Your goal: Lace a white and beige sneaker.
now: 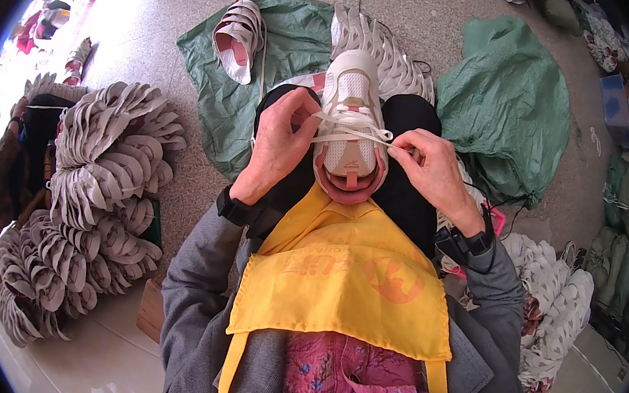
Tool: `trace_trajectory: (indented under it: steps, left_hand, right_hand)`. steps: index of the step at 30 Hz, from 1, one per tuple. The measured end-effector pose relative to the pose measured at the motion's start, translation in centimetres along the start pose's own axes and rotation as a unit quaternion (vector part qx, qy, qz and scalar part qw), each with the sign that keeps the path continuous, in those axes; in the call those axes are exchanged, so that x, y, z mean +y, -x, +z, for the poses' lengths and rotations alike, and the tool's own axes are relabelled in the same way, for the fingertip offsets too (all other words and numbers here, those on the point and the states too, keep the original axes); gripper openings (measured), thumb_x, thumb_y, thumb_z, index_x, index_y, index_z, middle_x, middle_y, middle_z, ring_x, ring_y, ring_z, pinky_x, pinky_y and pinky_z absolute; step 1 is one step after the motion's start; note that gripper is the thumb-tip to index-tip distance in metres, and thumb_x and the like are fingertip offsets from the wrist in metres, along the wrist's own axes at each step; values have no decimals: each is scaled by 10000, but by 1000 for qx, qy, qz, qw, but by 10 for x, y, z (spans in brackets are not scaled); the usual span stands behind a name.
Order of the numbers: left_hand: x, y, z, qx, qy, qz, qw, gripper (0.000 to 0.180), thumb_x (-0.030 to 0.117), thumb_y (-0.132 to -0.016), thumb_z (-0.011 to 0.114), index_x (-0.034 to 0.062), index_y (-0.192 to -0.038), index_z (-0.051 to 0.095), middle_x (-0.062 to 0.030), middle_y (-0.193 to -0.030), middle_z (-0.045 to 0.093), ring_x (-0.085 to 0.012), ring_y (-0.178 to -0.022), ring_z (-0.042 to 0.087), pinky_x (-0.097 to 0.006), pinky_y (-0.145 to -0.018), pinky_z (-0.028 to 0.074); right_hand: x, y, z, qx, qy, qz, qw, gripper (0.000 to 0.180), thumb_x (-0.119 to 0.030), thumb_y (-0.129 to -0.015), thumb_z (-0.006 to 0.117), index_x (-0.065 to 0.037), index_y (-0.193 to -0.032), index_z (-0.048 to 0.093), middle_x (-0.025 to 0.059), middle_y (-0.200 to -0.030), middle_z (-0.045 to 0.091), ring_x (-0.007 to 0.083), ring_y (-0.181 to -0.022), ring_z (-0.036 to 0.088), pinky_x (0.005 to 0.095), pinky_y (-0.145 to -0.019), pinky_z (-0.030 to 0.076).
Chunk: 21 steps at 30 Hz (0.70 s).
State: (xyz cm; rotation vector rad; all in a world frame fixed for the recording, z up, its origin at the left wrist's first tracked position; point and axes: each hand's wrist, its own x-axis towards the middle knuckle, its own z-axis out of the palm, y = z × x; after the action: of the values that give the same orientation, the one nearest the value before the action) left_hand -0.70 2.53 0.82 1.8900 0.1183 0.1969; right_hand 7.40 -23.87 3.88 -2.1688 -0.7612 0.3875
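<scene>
A white and beige sneaker upper with pink lining (354, 79) rests between my knees, its toe pointing away and its heel toward me. Across it run white shoelaces (351, 133), crossed and looped over the tongue. On the left side, my left hand (278, 136) pinches one lace between thumb and fingers. To the right, my right hand (434, 169) is closed on the other lace beside a small loop. The yellow apron (345, 275) on my lap touches the heel of the upper.
Green woven sacks (505, 109) lie on the speckled floor ahead, with stacked uppers (240, 41) and a row of white ones (375, 39) by them. Large bundles of grey pieces (110, 154) are heaped at left. More white uppers (546, 302) lie at right.
</scene>
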Motion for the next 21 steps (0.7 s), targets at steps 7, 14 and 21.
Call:
trace_trajectory:
  steps: [7,14,21]
  left_hand:
    - [0,-9,-13,-167,141,-93,971,103,35,-908,677,-3,-877,587,-32,-992,514,-120,-931,538,-272,-826,461]
    - [-17,-4,3,-111,135,-39,984,184,84,-859,725,0,-898,566,-64,-946,515,-167,-891,543,-297,-806,476]
    - [-3,0,6,-90,-9,35,995,245,25,-847,732,17,-1002,542,-49,-948,531,-150,-876,539,-277,-808,488]
  right_hand:
    - [7,-1,0,-9,-38,3,999,130,-102,-926,708,20,-894,674,65,-718,628,106,-562,505,296,-530,419]
    - [-9,20,-34,-96,-52,26,994,125,-90,-934,664,12,-863,648,31,-629,532,63,-578,454,277,-521,360]
    - [50,47,-71,-113,-95,163,975,142,-94,-950,659,16,-865,686,-43,-652,573,25,-590,470,224,-525,362]
